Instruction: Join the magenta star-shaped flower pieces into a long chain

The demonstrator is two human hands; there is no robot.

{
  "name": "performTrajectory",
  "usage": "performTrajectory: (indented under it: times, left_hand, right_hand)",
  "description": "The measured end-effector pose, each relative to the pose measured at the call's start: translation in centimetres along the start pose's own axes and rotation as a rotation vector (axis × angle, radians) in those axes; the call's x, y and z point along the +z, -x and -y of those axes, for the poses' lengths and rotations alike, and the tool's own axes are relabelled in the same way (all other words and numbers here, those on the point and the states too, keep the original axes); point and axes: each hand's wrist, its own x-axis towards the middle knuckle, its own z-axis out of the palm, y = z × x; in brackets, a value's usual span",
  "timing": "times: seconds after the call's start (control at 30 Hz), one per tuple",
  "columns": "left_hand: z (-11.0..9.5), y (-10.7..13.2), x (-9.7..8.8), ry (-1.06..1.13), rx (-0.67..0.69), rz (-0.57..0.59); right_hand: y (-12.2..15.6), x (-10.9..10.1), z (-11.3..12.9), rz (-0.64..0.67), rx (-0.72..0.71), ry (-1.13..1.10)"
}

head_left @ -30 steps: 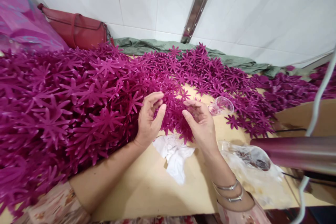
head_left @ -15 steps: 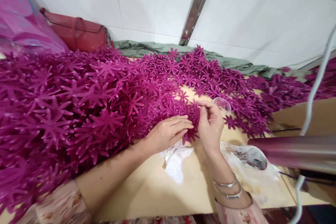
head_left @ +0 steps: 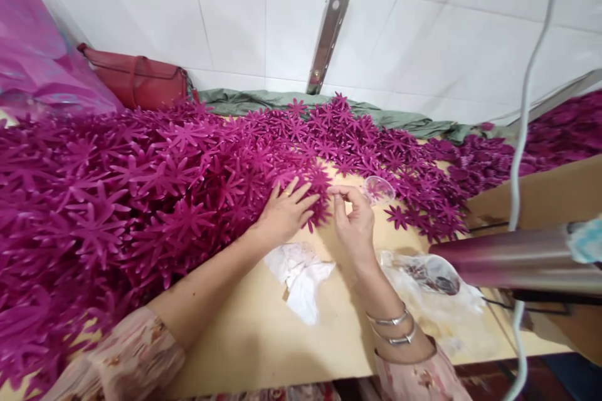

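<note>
A huge heap of magenta star-shaped flower cut-outs [head_left: 141,175] covers the left and back of the tan table [head_left: 282,332]. My left hand [head_left: 286,213] lies flat on the heap's front edge, fingers spread over the flowers. My right hand [head_left: 352,219] is just beside it, fingers curled in a pinch near a flower at the heap's edge; what it pinches is too small to make out. Two silver bangles ring my right wrist.
A small clear cup [head_left: 379,188] lies just beyond my right hand. A crumpled white cloth [head_left: 301,276] sits below the hands. A plastic bag with dark bits [head_left: 433,279] is at right, next to a metal tube [head_left: 512,260] and a white cord [head_left: 517,163]. A red bag [head_left: 138,80] leans on the tiled wall.
My left hand turned over from a raised, open pose and came down flat onto the flowers. My right hand closed into a pinch beside it. The camera tilted slightly.
</note>
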Motion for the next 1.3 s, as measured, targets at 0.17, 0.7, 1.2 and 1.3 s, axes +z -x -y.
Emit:
performTrajectory:
  times: [0.17, 0.7, 1.2, 1.3]
  left_hand:
    - [1.3, 0.8, -0.2, -0.082, -0.256, -0.069]
    - [2.0, 1.2, -1.0, -0.159, -0.547, -0.121]
    - [-2.2, 1.9, -1.3, -0.022, -0.171, -0.303]
    - [-3.3, 2.2, -0.8, 0.090, -0.042, -0.169]
  right_hand:
    - [0.2, 0.5, -1.4, 0.082, 0.000, 0.074]
    - [1.1, 1.6, -2.9, 0.238, -0.007, 0.107]
    - [-6.0, 7.7, -2.3, 0.363, 0.199, -0.106]
    - [-6.7, 7.6, -1.5, 0.506, 0.281, -0.187]
